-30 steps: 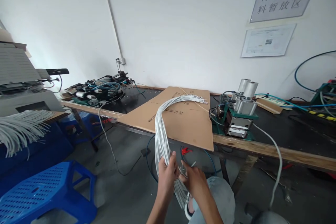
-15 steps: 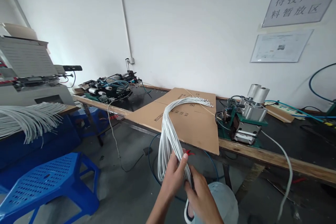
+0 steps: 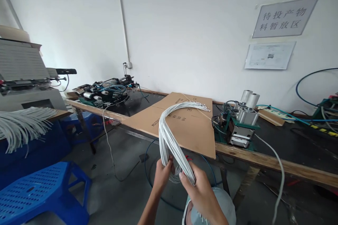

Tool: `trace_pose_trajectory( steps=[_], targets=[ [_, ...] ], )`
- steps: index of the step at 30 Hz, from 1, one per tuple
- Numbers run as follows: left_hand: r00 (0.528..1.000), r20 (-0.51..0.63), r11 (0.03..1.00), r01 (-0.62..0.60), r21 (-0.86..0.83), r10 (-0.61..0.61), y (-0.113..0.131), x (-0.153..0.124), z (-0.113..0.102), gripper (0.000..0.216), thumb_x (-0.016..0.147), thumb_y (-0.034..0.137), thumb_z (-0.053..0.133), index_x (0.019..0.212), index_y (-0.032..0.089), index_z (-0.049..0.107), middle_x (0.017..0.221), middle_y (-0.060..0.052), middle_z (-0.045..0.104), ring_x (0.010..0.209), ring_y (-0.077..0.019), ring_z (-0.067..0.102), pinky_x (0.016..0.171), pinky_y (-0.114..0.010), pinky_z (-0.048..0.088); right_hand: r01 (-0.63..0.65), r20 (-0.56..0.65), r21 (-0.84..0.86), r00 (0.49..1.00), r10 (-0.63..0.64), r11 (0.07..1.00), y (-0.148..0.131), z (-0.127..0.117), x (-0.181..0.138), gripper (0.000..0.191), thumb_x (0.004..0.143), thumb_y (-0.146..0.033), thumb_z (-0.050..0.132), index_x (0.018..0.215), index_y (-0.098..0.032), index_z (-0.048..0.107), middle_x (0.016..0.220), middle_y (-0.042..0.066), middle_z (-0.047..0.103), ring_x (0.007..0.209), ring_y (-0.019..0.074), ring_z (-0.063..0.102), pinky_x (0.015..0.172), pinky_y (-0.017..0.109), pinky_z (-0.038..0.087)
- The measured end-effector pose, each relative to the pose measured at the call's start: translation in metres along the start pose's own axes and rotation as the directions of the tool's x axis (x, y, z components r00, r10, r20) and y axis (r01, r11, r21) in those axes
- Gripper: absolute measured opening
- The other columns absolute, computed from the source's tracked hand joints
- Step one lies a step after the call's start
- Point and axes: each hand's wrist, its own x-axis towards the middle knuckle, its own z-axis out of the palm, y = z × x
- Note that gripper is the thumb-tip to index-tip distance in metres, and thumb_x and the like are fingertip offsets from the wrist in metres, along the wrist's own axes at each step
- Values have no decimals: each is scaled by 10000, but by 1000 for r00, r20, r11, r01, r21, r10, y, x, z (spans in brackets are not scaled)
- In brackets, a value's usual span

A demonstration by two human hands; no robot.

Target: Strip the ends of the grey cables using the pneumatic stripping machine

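Observation:
A thick bundle of thin white cables (image 3: 167,132) arches from my hands up onto a flat cardboard sheet (image 3: 196,135), where its far ends show small metallic tips. My right hand (image 3: 202,190) is wrapped round the right-hand strand of the bundle, thumb on top. Lower left of it, my left hand (image 3: 161,175) is closed round the left-hand part of the same bundle. Between the two hands, loose cable ends curl downward, partly hidden behind my fingers.
On the table, a pneumatic machine (image 3: 243,123) stands right of the cardboard and another machine (image 3: 102,91) at the far left. A blue stool (image 3: 34,193) and more white cables (image 3: 25,124) are at left. A hose (image 3: 282,172) hangs off the front edge.
My left hand has moved left, away from my right hand, and the cables between them have parted. My right hand has risen slightly along the bundle. The view has shifted a little right.

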Motion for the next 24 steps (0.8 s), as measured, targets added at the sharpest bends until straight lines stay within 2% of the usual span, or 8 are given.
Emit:
trace_pose_trajectory(
  steps=[3,7,10,12,14,17,20,24],
  targets=[
    [998,-43,991,-49,128,55,-15,3,-25,283,1015,391,619,916,134,681,759,33,657,586,-126,632,545,-262,542,11,-25,-24,1000,-11,1000,-7,-26,5,438,972,-592,508,881,-197,674,664,6,591,636,212,586,609,280,470],
    [979,-65,919,-157,363,193,-18,23,-108,163,933,284,670,805,188,642,603,59,555,521,-134,537,549,-270,444,37,-47,-152,998,-44,988,-9,-87,5,421,991,-587,492,936,-216,683,788,54,699,753,262,675,673,303,507],
    [945,-59,834,-252,491,320,-3,49,-163,39,816,216,641,828,241,670,604,3,612,576,-193,567,596,-291,395,10,-118,-322,992,-51,947,7,-135,-5,376,950,-601,551,899,-255,689,823,73,740,774,289,706,673,325,519],
    [918,-1,780,-337,528,397,5,62,-179,93,872,277,606,802,248,662,669,-40,665,663,-233,617,658,-320,420,-27,-195,-383,980,-52,923,32,-158,-17,372,909,-621,582,893,-269,705,806,84,745,788,309,719,650,333,529],
    [886,117,738,-440,512,448,4,67,-176,163,903,315,588,777,248,665,713,-62,703,688,-237,640,689,-332,444,-96,-233,-384,973,4,918,66,-168,-31,385,869,-638,606,900,-273,724,784,88,758,714,305,722,631,344,546],
    [849,251,716,-528,457,466,-18,62,-149,267,929,264,523,683,244,625,621,-29,655,560,-188,586,597,-304,434,-255,-229,-353,956,181,900,116,-160,-50,409,743,-621,714,956,-279,784,904,127,817,896,371,769,744,371,608],
    [858,267,744,-514,427,439,-50,53,-120,303,1002,359,544,757,200,625,579,45,565,511,-145,543,564,-288,456,-321,-82,-332,947,312,887,145,-135,-60,401,862,-591,601,1037,-289,798,984,128,821,959,352,776,741,340,624],
    [889,258,817,-453,357,379,-74,42,-93,309,999,453,594,856,184,644,646,50,605,533,-132,582,568,-286,493,-196,-59,-460,980,191,866,156,-105,-60,377,962,-454,493,1137,-273,774,1015,108,821,997,300,776,759,292,616]
  ],
)
